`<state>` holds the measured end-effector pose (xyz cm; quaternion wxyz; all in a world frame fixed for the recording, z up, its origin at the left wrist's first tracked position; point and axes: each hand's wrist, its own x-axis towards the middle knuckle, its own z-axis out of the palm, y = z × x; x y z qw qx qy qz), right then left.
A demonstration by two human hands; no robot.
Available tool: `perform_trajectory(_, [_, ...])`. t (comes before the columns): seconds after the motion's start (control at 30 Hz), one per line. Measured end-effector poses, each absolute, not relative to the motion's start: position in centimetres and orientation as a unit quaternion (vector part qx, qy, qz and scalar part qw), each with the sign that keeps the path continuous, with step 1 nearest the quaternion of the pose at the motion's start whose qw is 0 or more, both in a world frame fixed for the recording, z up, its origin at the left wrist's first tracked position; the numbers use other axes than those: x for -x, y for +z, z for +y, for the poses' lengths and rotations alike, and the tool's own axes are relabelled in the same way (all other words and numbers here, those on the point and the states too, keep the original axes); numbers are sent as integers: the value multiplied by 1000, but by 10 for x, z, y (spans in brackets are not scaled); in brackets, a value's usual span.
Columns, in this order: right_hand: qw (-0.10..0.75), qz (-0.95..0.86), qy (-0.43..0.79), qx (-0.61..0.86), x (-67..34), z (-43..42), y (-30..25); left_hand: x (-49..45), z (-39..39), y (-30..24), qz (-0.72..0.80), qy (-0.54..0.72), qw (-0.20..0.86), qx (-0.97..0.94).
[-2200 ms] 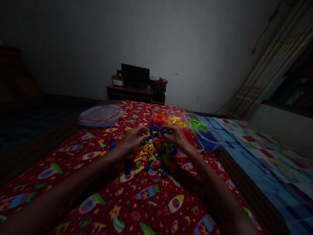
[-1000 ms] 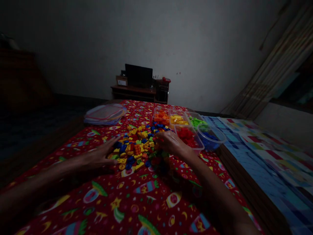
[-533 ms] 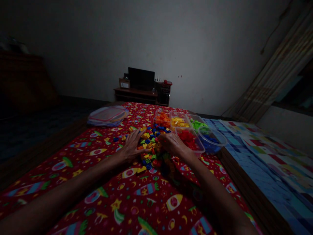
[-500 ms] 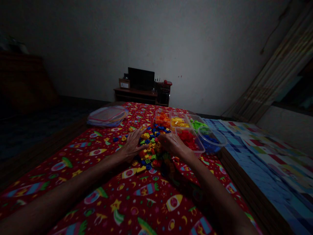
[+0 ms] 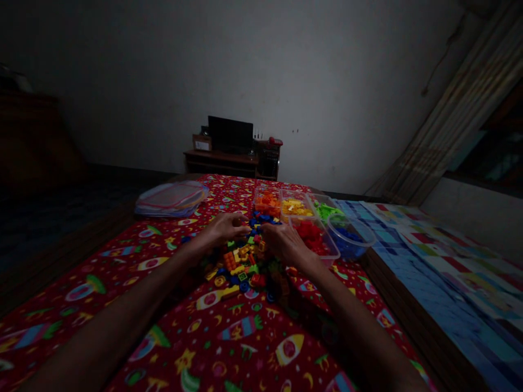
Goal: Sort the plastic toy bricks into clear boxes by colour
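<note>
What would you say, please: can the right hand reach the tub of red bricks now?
Probably yes: the right hand rests on the loose bricks right beside the tub of red bricks, which is open-topped, with nothing between them.

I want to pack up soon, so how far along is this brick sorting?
Done: sorted bricks lie in the orange tub, yellow tub, green tub, red tub and blue tub. In hand: left hand and right hand sit at the far side of the mixed pile; whether either grips a brick is too dark to tell. Left: that many-coloured pile, and the stack of lids lies apart from the tubs.
</note>
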<state>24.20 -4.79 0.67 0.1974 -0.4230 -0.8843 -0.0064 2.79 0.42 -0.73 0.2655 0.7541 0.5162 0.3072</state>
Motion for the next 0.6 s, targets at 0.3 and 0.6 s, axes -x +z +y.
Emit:
perform_trajectory(0.3, [301, -872, 63, 380, -235, -35, -12, -50, -16, 0, 434, 372, 451, -685])
perform_trajectory(0.6, [313, -846, 78, 424, -241, -37, -7, -46, -17, -11, 425, 428, 540, -587])
